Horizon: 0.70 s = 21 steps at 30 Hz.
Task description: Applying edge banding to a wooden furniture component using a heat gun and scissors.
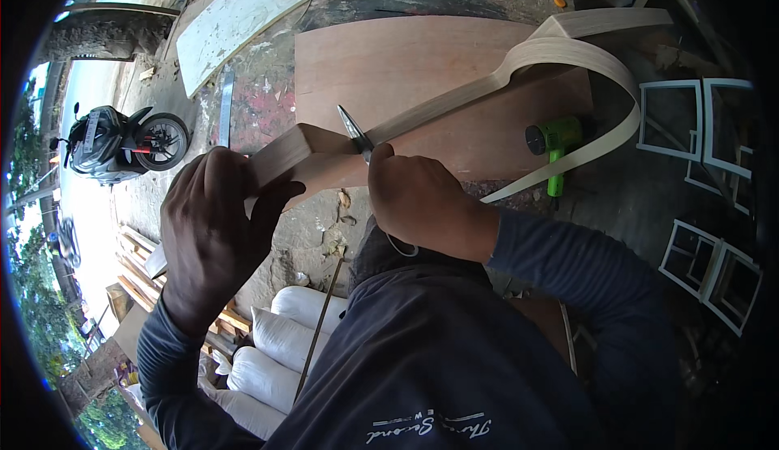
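Observation:
A long pale wood-veneer strip (438, 111) runs across in front of me, kinked in places and curling into a wide loop on the right. My left hand (215, 223) is closed around its left part, thumb beneath, beside a sharp bend. My right hand (426, 198) grips pointed metal scissors (354, 129). Their blades cross the strip just right of that bend; whether they are cutting through it cannot be told. One ring of the handle shows below the fist, and the rest is hidden by the fingers. Behind the strip lies a reddish-brown plywood sheet (389, 60).
A green power tool (558, 143) rests at the sheet's right edge, near the loop. White panels (231, 24) lie at the far left. White sacks (272, 373) and wood lengths are at lower left, white frames (672, 117) at right. A motorcycle (122, 143) stands outside, left.

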Tool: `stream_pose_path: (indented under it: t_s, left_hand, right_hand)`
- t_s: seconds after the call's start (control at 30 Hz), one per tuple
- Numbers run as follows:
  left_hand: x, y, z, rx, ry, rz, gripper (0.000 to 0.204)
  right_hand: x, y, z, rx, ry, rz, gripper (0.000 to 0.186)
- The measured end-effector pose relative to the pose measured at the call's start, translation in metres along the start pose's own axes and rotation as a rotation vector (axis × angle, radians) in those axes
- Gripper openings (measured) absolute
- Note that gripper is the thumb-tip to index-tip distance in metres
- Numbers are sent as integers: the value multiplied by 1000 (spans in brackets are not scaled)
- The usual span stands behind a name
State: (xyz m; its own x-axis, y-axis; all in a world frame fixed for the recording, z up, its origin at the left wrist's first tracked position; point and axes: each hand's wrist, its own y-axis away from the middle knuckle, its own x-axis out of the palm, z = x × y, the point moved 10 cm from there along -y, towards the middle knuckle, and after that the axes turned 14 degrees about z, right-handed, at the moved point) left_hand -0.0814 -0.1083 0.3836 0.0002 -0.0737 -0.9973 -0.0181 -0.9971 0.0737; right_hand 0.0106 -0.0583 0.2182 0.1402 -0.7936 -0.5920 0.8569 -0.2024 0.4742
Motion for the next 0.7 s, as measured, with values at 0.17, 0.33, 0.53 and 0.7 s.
stream_pose_path:
  t_s: [0.17,0.33,0.53,0.7]
  left_hand:
    - [-1,-2,6,-47,4,13,42]
    - [3,-5,11,-67,11,45,41]
    - [2,-3,15,-42,10,12,40]
    - [0,-5,8,-29,-17,11,41]
  right_hand:
    - [-6,-2,-6,90,77,-58,32]
    - [-14,8,-10,-161,38,-118,36]
    - [-12,3,-16,-93,-256,-83,27]
    - [11,-9,-23,-144,-846,186,26]
